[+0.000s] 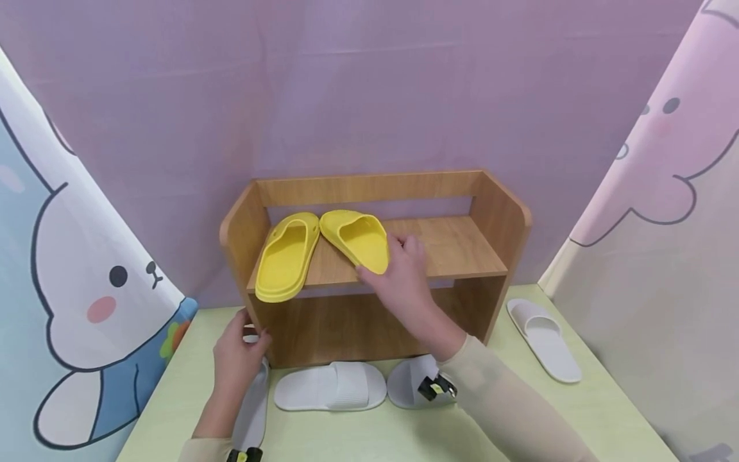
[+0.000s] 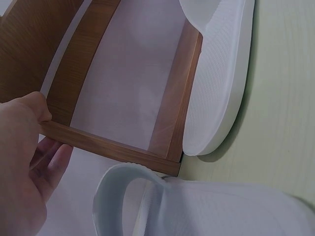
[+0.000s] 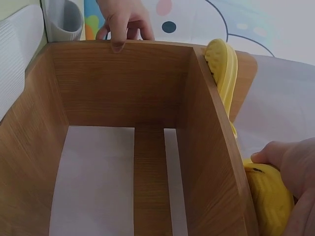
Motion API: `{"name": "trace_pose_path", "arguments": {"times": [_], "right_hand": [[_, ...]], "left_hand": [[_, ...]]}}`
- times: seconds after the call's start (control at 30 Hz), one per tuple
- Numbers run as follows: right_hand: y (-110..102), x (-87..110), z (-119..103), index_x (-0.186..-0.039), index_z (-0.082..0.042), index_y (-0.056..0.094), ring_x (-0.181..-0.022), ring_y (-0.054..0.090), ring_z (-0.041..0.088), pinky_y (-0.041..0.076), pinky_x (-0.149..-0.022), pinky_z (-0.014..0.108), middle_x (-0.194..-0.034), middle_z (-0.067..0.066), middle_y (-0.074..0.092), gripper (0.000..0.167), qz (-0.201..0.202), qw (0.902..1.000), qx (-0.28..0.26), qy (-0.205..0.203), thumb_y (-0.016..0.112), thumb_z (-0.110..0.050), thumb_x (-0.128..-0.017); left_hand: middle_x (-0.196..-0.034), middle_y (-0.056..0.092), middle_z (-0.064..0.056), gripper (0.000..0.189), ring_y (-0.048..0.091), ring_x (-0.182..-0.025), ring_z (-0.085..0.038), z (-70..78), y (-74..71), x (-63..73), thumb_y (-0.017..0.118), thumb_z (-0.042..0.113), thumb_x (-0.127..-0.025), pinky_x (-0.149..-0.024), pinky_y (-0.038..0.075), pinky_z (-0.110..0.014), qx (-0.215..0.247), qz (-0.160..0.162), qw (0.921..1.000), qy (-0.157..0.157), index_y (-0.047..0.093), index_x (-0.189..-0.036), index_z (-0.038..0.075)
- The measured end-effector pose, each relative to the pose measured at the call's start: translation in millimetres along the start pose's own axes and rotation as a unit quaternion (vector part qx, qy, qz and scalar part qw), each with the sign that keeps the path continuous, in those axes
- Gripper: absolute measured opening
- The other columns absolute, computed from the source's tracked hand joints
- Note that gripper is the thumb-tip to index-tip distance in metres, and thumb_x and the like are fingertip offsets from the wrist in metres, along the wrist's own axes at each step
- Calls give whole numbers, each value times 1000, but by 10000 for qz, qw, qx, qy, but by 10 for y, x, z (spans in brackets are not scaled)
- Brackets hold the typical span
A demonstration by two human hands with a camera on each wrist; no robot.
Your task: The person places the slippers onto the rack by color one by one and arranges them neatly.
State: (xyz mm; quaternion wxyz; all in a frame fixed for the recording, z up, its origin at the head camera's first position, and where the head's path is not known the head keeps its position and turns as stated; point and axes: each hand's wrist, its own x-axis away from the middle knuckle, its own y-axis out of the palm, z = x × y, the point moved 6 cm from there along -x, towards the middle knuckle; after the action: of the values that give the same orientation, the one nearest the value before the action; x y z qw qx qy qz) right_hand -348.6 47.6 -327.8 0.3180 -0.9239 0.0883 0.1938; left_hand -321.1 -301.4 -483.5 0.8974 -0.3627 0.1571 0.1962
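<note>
My right hand (image 1: 404, 276) grips the heel end of a yellow clog (image 1: 346, 224), thumb on the near side and fingers on the far side. This clog sits at an angle on the upper shelf of a wooden shoe rack (image 1: 369, 190). To its left lies a matching yellow clog (image 1: 283, 260), its heel sticking out slightly past the shelf's front edge. My left hand (image 1: 238, 356) pinches the front edge of the rack's left side panel; the left wrist view shows the thumb inside and the fingers (image 2: 58, 167) outside.
Along the rack's front lie a white slipper (image 1: 312, 388) and another white slipper (image 1: 401, 385), partly behind my right sleeve. A third white slipper (image 1: 252, 410) is beside my left forearm. One more white slipper (image 1: 548, 343) lies right of the rack. A purple cloth backdrop (image 1: 369, 96) hangs behind.
</note>
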Motion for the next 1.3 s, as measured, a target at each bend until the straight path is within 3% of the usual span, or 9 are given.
{"name": "trace_pose_path", "arguments": {"times": [0.17, 0.5, 0.77, 1.03, 1.3], "right_hand": [[43, -40, -32, -159, -5, 56, -132, 37, 26, 51, -97, 43, -140, 7, 46, 89, -98, 9996, 145, 226, 94, -38, -85], [48, -43, -88, -158, -2, 55, -135, 39, 27, 52, -103, 43, -144, 9, 47, 92, -269, 9989, 305, 226, 95, -42, -86], [35, 60, -141, -164, 3, 46, -143, 40, 33, 51, -115, 49, -155, 17, 44, 102, -735, 9968, 297, -108, 97, -40, -86], [77, 215, -278, -161, 2, 50, -140, 45, 35, 54, -111, 50, -155, 20, 47, 95, -1090, 9926, 113, -532, 98, -35, -87], [185, 274, -369, -153, -2, 57, -137, 48, 34, 55, -107, 49, -149, 18, 52, 86, -1122, 9909, 67, -737, 97, -38, -86]], "left_hand": [[-128, 71, -17, 52, 75, -111, -39, 3, -3, 4, 78, 9, -98, -80, 70, -51, 13, 9, 10000, 15, 60, -146, 8], [-129, 71, -17, 52, 74, -110, -39, 19, -6, 3, 77, 9, -98, -79, 70, -49, 32, -14, 10000, 16, 60, -147, 8], [-130, 71, -16, 53, 74, -111, -37, 2, -6, 6, 78, 11, -98, -81, 70, -51, -43, 6, 10000, -82, 59, -148, 10], [-130, 71, -16, 52, 74, -111, -37, 7, -29, 9, 78, 11, -98, -80, 70, -50, -40, -5, 10000, -50, 59, -147, 10], [-130, 70, -17, 51, 74, -113, -39, 20, -52, 18, 76, 10, -99, -81, 70, -51, 12, -50, 10000, -63, 59, -147, 8]]}}
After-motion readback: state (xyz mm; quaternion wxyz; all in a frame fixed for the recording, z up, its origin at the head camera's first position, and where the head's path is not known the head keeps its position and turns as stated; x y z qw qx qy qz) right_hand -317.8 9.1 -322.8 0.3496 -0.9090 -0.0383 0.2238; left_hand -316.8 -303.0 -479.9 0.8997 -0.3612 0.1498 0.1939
